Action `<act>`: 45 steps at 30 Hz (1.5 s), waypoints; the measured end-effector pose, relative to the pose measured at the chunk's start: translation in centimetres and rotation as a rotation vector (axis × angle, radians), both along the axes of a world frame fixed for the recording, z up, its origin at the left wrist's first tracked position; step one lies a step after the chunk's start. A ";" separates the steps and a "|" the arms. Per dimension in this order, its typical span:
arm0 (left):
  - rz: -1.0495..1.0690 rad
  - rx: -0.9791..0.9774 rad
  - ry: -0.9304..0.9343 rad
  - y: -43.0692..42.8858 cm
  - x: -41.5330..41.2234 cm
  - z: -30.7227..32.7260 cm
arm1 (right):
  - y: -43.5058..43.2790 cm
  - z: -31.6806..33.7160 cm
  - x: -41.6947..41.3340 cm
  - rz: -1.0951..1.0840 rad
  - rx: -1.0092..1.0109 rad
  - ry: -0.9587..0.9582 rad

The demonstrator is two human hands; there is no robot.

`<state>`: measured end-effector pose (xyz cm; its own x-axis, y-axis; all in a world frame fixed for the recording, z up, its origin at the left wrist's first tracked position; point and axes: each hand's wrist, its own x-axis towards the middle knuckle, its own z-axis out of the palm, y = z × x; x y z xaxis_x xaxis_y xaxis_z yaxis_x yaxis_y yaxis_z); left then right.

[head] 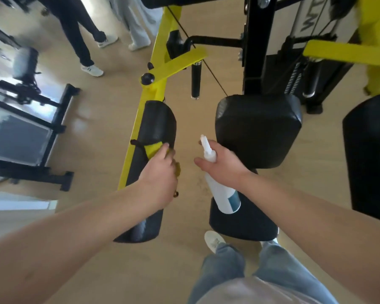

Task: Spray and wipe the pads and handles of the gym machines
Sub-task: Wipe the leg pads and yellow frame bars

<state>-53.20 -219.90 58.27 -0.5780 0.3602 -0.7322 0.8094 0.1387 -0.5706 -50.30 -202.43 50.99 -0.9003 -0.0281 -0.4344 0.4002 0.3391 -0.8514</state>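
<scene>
Black letters, seemingly "WTT", run sideways on a white panel (305, 20).

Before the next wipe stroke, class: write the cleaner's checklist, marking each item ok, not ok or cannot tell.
1. The left hand holds the yellow cloth on the long arm pad: ok.
2. The right hand grips the spray bottle: ok.
3. That pad already wet with spray: cannot tell.
4. The nozzle aimed at a pad: cannot tell.
5. The bystanders' legs stand apart from that pad: ok.
</scene>
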 end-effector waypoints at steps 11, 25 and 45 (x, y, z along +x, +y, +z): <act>0.105 -0.116 0.246 5.2 -9.4 -1.8 | -0.1 -0.8 1.7 -0.040 0.019 -0.048; 0.013 -0.089 -0.011 0.5 -0.6 -0.3 | -0.2 0.9 1.7 -0.023 0.071 -0.007; -0.024 -0.256 0.099 3.0 -4.7 -4.0 | 0.6 -0.8 3.2 -0.013 0.056 -0.071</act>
